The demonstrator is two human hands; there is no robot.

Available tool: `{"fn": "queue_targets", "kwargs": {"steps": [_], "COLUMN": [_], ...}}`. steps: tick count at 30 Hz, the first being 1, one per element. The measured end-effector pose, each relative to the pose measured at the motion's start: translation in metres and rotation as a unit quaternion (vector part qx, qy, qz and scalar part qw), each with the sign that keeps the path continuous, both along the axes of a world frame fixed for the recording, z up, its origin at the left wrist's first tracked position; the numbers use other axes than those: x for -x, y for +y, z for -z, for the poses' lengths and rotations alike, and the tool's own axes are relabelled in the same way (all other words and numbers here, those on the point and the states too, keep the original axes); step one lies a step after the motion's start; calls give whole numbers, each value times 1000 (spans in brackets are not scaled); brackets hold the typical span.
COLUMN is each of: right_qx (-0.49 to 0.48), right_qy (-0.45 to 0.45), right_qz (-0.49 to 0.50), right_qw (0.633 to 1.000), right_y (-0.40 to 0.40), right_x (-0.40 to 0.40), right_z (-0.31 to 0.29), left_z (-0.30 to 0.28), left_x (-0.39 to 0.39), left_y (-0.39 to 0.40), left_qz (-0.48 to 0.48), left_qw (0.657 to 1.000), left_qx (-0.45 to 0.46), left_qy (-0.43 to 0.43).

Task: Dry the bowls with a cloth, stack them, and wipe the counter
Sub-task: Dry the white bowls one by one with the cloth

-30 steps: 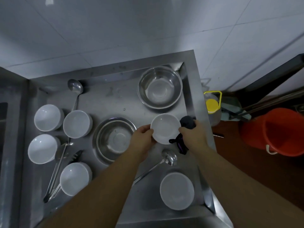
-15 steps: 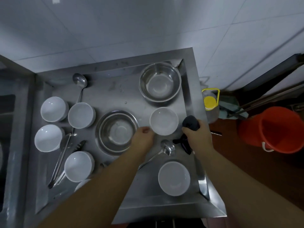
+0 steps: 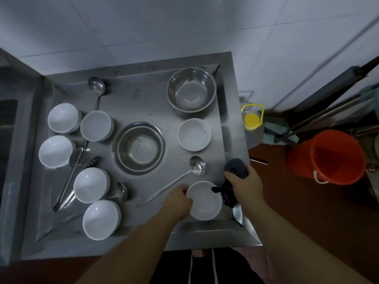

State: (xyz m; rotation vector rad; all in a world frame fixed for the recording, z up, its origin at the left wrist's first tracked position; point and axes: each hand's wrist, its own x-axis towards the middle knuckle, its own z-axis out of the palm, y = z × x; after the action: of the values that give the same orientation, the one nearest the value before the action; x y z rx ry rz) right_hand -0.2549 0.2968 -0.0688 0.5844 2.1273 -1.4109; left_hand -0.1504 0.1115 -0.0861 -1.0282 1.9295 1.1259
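Gripping a glossy white bowl point(image 3: 205, 201) by the steel counter's front-right rim point(image 3: 205, 230), left hand point(image 3: 178, 203) curls fingers on it; right hand point(image 3: 245, 187) clutches a dark cloth point(image 3: 235, 168).

The left hand point(image 3: 178, 201) covers the near-left rim of a white bowl point(image 3: 205, 201), while the right hand point(image 3: 245, 186) hides most of a dark cloth point(image 3: 235, 168) just right of that bowl. Both forearms run out of the bottom edge. A ladle point(image 3: 121, 192) left of the bowl lies half hidden behind another bowl point(image 3: 91, 184).
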Motion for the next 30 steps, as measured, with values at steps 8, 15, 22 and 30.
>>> {"fn": "queue_targets", "kwargs": {"steps": [8,15,22,30], "right_qx": [123,201,120,143], "right_qy": [-41,64,296,383], "right_qz": [35,-96,-262,-223], "right_qw": [991,973,911,885], "right_y": [3,-27,-86,-155], "right_x": [-21,-27,-40,-82], "right_z": [-30,-87,-164,-227], "left_z": [-22,-94,-182,-255], "left_x": [-15,-17,-11,-33], "left_y": [-2,-31,-73,-129], "left_qz": [-173,-331,-344,-260], "left_qw": [981,921,867,837], "left_qx": [-80,-176,-285,-359], "left_qy": [21,105,220,321]}}
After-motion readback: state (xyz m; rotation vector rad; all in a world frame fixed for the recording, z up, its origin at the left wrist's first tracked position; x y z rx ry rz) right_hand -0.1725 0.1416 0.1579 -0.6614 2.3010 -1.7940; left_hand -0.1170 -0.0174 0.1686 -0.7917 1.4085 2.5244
